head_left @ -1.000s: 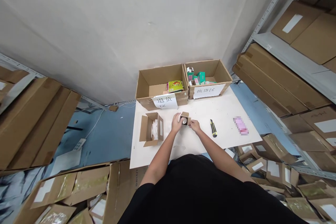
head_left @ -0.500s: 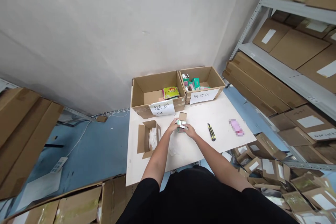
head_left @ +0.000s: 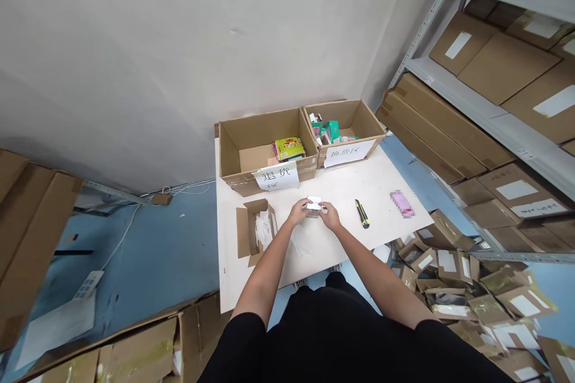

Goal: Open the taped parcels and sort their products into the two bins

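My left hand and my right hand grip a small box from either side, over the middle of the table. Its white face is turned up toward me; the lower part is partly hidden by my fingers. Left of my hands stands an opened cardboard carton with white crumpled packing inside. A yellow and black utility knife lies to the right. Clear plastic film rests on the table just below my hands.
Two labelled cardboard bins stand at the table's back: the left bin holds colourful packets, the right bin several small green boxes. A blurred pink item lies at the right. Shelving and piled cartons flank the table.
The small box's raised brown flap no longer shows, and a white face is now on top. Both hands have shifted slightly around it. The camera view has shifted a little.
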